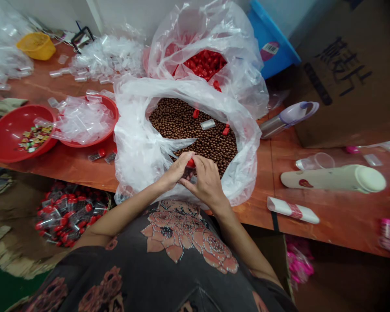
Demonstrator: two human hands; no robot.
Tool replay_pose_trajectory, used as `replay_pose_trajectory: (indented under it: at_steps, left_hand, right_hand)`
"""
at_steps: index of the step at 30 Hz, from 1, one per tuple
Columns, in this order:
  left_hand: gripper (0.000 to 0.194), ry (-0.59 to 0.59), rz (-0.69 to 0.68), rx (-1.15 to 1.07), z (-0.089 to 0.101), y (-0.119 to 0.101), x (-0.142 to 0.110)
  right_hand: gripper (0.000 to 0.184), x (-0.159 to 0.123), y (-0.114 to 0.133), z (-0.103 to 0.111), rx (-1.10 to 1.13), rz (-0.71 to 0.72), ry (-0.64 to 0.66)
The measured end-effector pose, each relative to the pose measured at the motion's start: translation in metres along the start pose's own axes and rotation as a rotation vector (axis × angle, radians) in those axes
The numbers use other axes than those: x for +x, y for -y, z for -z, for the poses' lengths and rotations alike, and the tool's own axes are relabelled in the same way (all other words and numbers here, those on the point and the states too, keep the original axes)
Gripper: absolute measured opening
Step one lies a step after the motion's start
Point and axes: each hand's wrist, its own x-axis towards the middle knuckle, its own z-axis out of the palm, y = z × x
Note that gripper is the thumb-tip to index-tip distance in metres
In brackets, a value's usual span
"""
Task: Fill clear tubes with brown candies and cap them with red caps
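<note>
Pinching a red piece (pixel 190 163), left hand (pixel 176 170) and right hand (pixel 206 181) together, over brown beads (pixel 195 130) (heap still full), more red pieces (pixel 204 64) at twelve o'clock.

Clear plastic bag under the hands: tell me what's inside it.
The clear plastic bag holds a mass of brown balls, with a few red pieces and a clear tube on top. Anything below that top layer is hidden.
</note>
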Motion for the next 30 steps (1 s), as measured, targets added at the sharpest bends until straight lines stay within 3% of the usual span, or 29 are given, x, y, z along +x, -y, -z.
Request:
replay_pose_trajectory:
  at_steps: [3,7,11,13,15,17,19,21,22,24,26,28,30]
  left_hand:
    - [0.037,-0.026,-0.006,-0.029,0.004,0.001,-0.001]
    - [0.044,-0.013,-0.054,-0.030,0.013,0.007,-0.004]
    - [0.052,0.023,-0.151,0.018,0.023,0.011,-0.024]
    - [0.055,-0.017,-0.228,0.048,0.033,0.010,-0.040]
    - [0.052,-0.181,-0.354,0.092,0.051,0.006,-0.057]
    - [0.048,-0.503,-0.529,0.166,0.084,0.003,-0.073]
    - [0.043,-0.891,-0.667,0.283,0.129,0.003,-0.084]
    - [0.037,-1.138,-0.649,0.490,0.178,0.007,-0.086]
    - [0.035,-1.191,-0.586,0.626,0.200,0.011,-0.084]
    - [0.033,-1.173,-0.421,0.892,0.234,0.020,-0.077]
    - [0.039,-1.108,-0.349,1.093,0.251,0.027,-0.071]
    - [0.042,-1.115,-0.448,1.203,0.252,0.029,-0.068]
    - [0.039,-1.194,-0.619,1.226,0.241,0.019,-0.066]
  right_hand:
    - [0.070,0.006,0.002,0.002,-0.063,0.055,0.023]
    - [0.064,0.013,0.001,0.001,-0.096,0.167,0.005]
    - [0.066,0.015,0.010,-0.007,-0.064,0.284,-0.030]
    - [0.072,0.014,0.017,-0.014,-0.019,0.302,0.003]
    - [0.084,0.012,0.023,-0.022,0.058,0.312,0.074]
    - [0.093,0.009,0.023,-0.031,0.144,0.288,0.137]
    - [0.091,0.005,0.017,-0.041,0.211,0.220,0.180]
    - [0.079,0.003,0.007,-0.050,0.247,0.162,0.207]
    - [0.073,0.002,0.002,-0.052,0.257,0.148,0.211]
    - [0.065,0.002,-0.009,-0.054,0.262,0.128,0.204]
    - [0.060,0.002,-0.018,-0.050,0.257,0.096,0.184]
    - [0.057,0.001,-0.027,-0.045,0.250,0.054,0.149]
    - [0.055,-0.001,-0.037,-0.039,0.250,0.005,0.109]
